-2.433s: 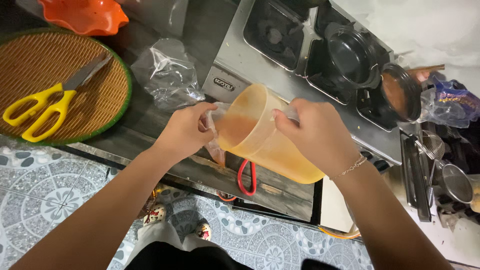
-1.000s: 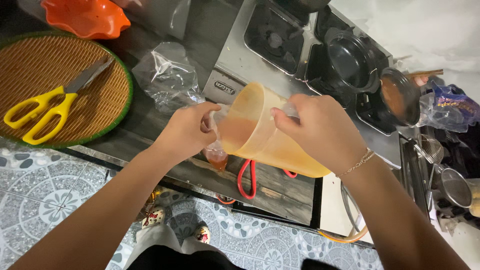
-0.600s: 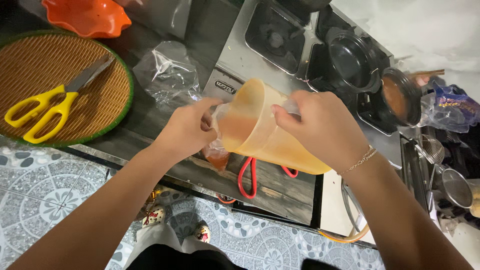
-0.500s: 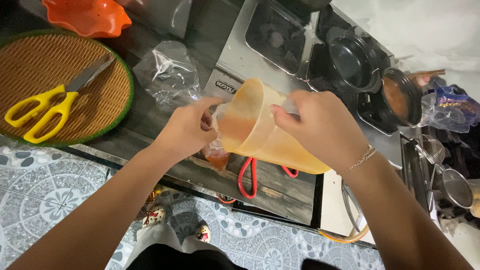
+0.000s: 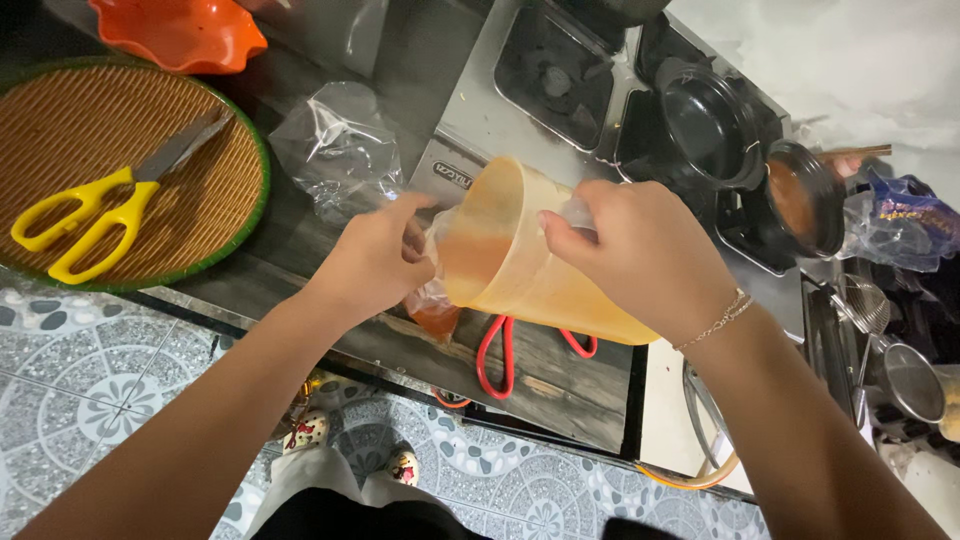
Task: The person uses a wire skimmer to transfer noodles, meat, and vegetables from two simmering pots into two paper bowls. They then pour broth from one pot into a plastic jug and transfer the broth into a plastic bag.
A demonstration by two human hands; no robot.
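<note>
My right hand grips a translucent plastic jug holding orange liquid, tilted with its mouth toward the left. My left hand holds open a small clear plastic bag right at the jug's rim. Orange liquid sits in the bottom of the bag, which hangs over the dark wooden counter edge. Both hands also pinch the bag's mouth against the jug.
A round woven tray at left carries yellow-handled scissors. An orange wavy bowl sits behind it, loose clear bags lie nearby. A gas stove holds black pans. Red-handled scissors lie under the jug. Strainers hang at right.
The jug has tipped further toward the left and the bag has filled with more orange liquid. Both hands stay in nearly the same place.
</note>
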